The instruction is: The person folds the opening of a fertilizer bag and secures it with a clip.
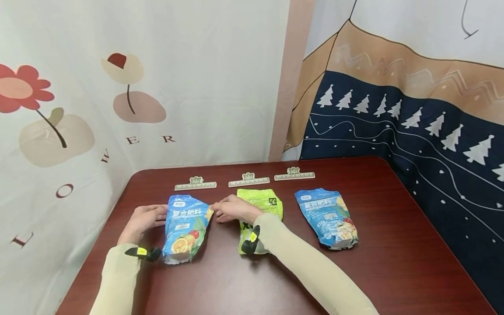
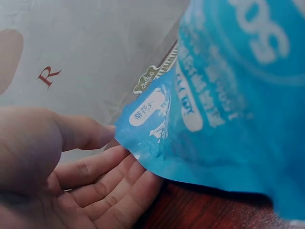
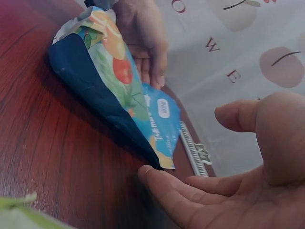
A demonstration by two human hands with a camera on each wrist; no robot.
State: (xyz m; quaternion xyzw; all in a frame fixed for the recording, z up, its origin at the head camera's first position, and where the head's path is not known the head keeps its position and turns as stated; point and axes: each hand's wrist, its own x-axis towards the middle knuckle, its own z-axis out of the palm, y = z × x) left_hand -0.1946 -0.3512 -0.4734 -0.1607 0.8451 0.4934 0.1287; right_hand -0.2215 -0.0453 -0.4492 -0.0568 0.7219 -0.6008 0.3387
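Note:
A blue fertilizer bag (image 1: 185, 227) with fruit printed on it lies at the left of the table, between the two hands. At its left edge is my left hand (image 1: 144, 221); in the left wrist view the thumb and extended fingers (image 2: 102, 186) meet the bag's rim. My right hand (image 1: 236, 209) reaches over a green bag (image 1: 260, 199) to the blue bag's right corner. The right wrist view shows its fingertips (image 3: 151, 172) right at that corner, with the thumb (image 3: 236, 116) held well apart. The right forearm hides part of the green bag.
Another blue fertilizer bag (image 1: 327, 216) lies to the right. Along the table's back edge lie three ruler-patterned bag clips, left (image 1: 195, 184), middle (image 1: 249, 180) and right (image 1: 294, 175). Printed curtains (image 1: 220, 87) hang behind the dark red table (image 1: 393, 245).

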